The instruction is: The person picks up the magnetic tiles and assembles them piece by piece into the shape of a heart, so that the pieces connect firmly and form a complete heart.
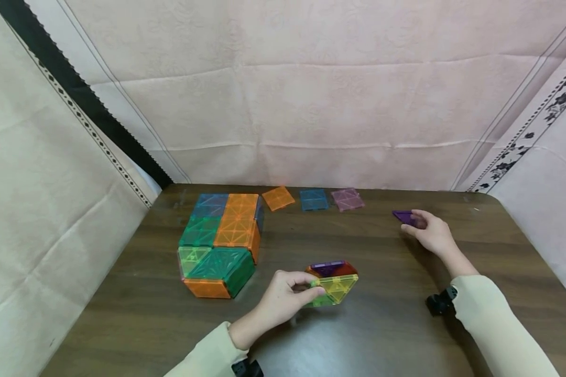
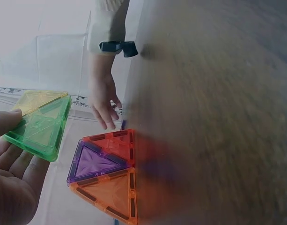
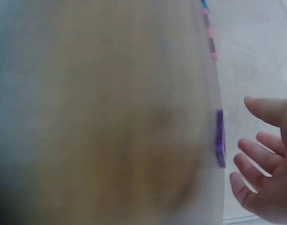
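Observation:
Between thumb and fingers, my left hand (image 1: pixel 283 296) pinches joined translucent magnetic tiles, a green triangle (image 2: pixel 42 126) and a yellow triangle (image 1: pixel 339 287). Just behind them, a red triangle (image 2: pixel 116 143), a purple triangle (image 2: pixel 94 161) and an orange triangle (image 2: pixel 113 190) stand joined on the table in the left wrist view. Whether the two groups touch is unclear. Over at the right, my right hand (image 1: pixel 434 235) hovers above a flat purple tile (image 1: pixel 402 217). In the right wrist view, its fingers are spread and apart from that purple tile (image 3: pixel 220 138).
A block built of magnetic tiles (image 1: pixel 219 235) in blue, orange and green stands left of centre. Along the back lie an orange square tile (image 1: pixel 278 198), a blue square tile (image 1: pixel 314 199) and a pink square tile (image 1: pixel 347 199). Pale cloth (image 1: pixel 311 104) hangs behind the wooden table (image 1: pixel 358 345).

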`<state>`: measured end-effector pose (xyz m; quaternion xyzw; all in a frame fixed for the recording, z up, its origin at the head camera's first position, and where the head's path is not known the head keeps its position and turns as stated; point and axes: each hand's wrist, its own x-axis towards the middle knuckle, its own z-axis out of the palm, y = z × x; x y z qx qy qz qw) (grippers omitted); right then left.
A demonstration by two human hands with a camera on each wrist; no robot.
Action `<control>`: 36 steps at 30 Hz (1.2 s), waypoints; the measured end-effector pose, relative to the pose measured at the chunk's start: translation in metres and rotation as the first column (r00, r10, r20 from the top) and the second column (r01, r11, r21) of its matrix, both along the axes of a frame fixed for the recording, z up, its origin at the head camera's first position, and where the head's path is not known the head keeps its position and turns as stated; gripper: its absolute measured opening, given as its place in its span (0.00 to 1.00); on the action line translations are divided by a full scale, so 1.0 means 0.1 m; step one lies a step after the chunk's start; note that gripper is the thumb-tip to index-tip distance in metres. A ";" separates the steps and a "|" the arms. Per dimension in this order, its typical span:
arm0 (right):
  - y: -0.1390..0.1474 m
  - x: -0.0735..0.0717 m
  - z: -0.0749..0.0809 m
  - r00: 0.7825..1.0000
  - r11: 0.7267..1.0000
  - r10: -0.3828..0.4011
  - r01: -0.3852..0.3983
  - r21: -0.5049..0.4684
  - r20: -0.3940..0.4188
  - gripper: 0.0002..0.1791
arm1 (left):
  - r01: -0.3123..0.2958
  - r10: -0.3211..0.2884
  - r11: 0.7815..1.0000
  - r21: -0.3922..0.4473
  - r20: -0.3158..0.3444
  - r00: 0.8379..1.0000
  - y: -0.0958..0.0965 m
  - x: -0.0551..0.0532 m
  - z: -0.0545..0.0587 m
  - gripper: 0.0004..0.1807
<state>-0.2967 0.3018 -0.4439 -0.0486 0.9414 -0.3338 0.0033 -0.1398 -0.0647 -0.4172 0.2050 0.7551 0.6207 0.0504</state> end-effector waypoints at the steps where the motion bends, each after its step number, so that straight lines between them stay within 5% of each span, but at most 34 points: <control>1: 0.00 -0.03 0.01 1.000 1.000 -0.007 0.007 -0.011 -0.010 0.37 | -0.003 0.003 1.000 -0.003 0.001 1.000 0.00 0.00 0.00 0.07; 13: 0.27 -0.42 -0.09 0.990 0.998 0.059 -0.061 0.010 0.129 0.48 | -0.015 0.015 1.000 -0.007 0.022 1.000 -0.01 0.04 0.02 0.07; 20: 0.24 -0.41 -0.08 0.992 0.986 0.121 -0.126 0.109 0.048 0.40 | -0.018 0.019 1.000 -0.009 0.011 1.000 -0.04 0.01 0.01 0.07; 28: 0.14 -0.18 -0.07 0.988 0.975 0.151 -0.145 0.168 -0.021 0.33 | -0.023 0.024 0.999 -0.030 0.022 0.999 -0.04 0.00 0.00 0.07; 36: -0.15 0.21 0.19 0.989 0.997 0.071 -0.070 0.011 -0.126 0.15 | -0.042 0.043 0.999 -0.028 0.016 0.999 -0.05 -0.02 0.01 0.07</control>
